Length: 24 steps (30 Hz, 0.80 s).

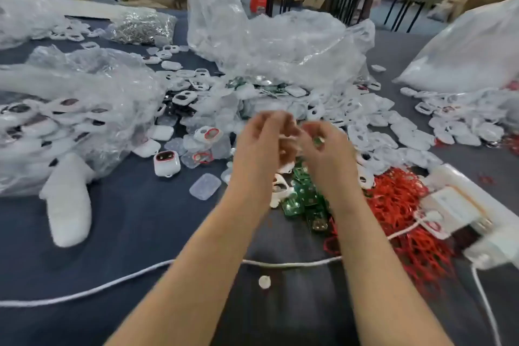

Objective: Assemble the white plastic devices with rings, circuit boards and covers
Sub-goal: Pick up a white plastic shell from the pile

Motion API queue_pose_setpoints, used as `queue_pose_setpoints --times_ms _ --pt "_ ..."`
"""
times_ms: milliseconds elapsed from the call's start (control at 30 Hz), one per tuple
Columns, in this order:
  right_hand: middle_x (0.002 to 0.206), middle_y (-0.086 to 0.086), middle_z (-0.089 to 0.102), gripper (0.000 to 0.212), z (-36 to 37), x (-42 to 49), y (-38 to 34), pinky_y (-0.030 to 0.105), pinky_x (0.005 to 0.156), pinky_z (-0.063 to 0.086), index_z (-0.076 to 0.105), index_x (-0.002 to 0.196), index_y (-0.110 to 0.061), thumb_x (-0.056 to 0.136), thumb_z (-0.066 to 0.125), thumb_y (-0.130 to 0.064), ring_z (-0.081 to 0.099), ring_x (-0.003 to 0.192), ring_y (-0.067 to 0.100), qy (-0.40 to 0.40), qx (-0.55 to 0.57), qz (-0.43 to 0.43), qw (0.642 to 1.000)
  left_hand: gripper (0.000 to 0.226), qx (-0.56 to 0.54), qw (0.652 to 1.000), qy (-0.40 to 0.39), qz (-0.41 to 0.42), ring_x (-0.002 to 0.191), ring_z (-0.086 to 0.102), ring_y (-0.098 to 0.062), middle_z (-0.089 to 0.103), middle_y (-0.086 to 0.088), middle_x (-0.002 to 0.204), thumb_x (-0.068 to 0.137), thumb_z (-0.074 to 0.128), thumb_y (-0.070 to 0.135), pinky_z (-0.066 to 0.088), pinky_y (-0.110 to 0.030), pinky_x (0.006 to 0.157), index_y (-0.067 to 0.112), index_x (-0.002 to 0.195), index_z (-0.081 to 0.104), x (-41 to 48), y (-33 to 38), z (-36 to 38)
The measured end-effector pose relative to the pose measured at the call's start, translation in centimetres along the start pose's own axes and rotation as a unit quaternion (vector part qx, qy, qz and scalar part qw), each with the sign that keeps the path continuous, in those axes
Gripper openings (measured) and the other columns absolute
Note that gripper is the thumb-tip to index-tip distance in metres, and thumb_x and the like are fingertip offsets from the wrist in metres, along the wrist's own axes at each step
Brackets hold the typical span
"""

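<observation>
Both my hands are raised together above the middle of the table. My left hand [262, 140] grips a white plastic device shell [286, 137] between curled fingers. My right hand [327, 146] pinches a small green circuit board [318, 141] right beside that shell. Below my hands lies a heap of green circuit boards [304, 196], and red rings [398, 199] are piled to its right. An assembled white device [166, 161] with a red ring stands left of my hands. A clear cover [205, 186] lies in front of it. The picture is blurred by motion.
Clear plastic bags [269, 36] full of white shells stand at the back, left and far right. Loose white shells [415, 135] spread across the right. A white cable [118, 279] crosses the dark table near me. A white power strip [460, 205] sits at the right edge.
</observation>
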State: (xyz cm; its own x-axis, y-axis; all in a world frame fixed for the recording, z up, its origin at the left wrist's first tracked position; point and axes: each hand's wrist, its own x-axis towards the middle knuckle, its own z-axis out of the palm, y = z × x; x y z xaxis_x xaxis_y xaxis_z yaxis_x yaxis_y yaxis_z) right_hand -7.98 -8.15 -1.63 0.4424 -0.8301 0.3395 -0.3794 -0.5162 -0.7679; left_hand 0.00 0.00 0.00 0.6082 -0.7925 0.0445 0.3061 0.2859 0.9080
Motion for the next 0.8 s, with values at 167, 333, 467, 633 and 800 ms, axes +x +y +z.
queue_pose_setpoints --times_ms 167,333,467,633,800 --pt "0.136 0.011 0.047 0.044 4.1 4.8 1.5 0.022 0.083 0.032 0.040 0.143 -0.021 0.099 0.046 -0.024 0.046 0.109 0.016 -0.050 -0.146 0.014 0.988 0.007 0.075 0.988 0.099 -0.097 0.062 0.057 -0.010 0.063 -0.004 0.085 0.100 0.046 0.012 0.050 -0.022 0.058 0.011 0.099 0.054 5.6 -1.8 -3.2" --pt "0.100 0.004 0.063 0.021 4.2 4.7 2.2 0.024 0.076 0.045 0.057 0.114 -0.018 0.093 0.057 -0.023 0.062 0.089 0.020 0.081 -0.031 -0.001 0.996 0.003 0.167 0.983 0.042 -0.061 0.064 0.067 -0.002 0.066 -0.005 0.093 0.097 0.055 0.017 0.054 -0.017 0.058 0.014 0.097 0.057 6.3 -3.2 -4.0" --pt "0.089 0.008 0.068 0.010 4.2 3.9 0.1 0.036 0.073 0.060 0.055 0.098 -0.020 0.092 0.062 -0.020 0.071 0.076 0.020 0.063 0.305 0.116 0.943 0.027 0.197 0.980 0.015 -0.010 0.087 0.068 -0.014 0.068 -0.009 0.106 0.097 0.055 0.027 0.056 -0.022 0.073 0.005 0.111 0.060 5.8 -3.1 -3.7" --pt "0.089 0.006 0.067 0.019 5.5 3.1 -1.0 0.036 0.076 0.056 0.057 0.092 -0.011 0.092 0.062 -0.029 0.068 0.080 0.019 0.012 0.137 0.073 0.988 0.020 0.201 0.976 0.058 0.056 0.097 0.067 -0.029 0.068 -0.013 0.100 0.101 0.047 0.028 0.053 -0.047 0.092 0.010 0.098 0.056 5.4 -2.2 -3.7" --pt "0.096 0.007 0.066 0.025 6.5 2.2 -2.7 0.032 0.078 0.047 0.069 0.099 -0.009 0.092 0.061 -0.032 0.060 0.087 0.021 -0.079 -0.036 -0.071 0.994 0.019 0.097 0.965 0.210 0.122 0.087 0.070 -0.013 0.069 0.003 0.095 0.103 0.043 0.024 0.057 -0.031 0.078 0.019 0.088 0.053 6.1 0.5 -6.3"
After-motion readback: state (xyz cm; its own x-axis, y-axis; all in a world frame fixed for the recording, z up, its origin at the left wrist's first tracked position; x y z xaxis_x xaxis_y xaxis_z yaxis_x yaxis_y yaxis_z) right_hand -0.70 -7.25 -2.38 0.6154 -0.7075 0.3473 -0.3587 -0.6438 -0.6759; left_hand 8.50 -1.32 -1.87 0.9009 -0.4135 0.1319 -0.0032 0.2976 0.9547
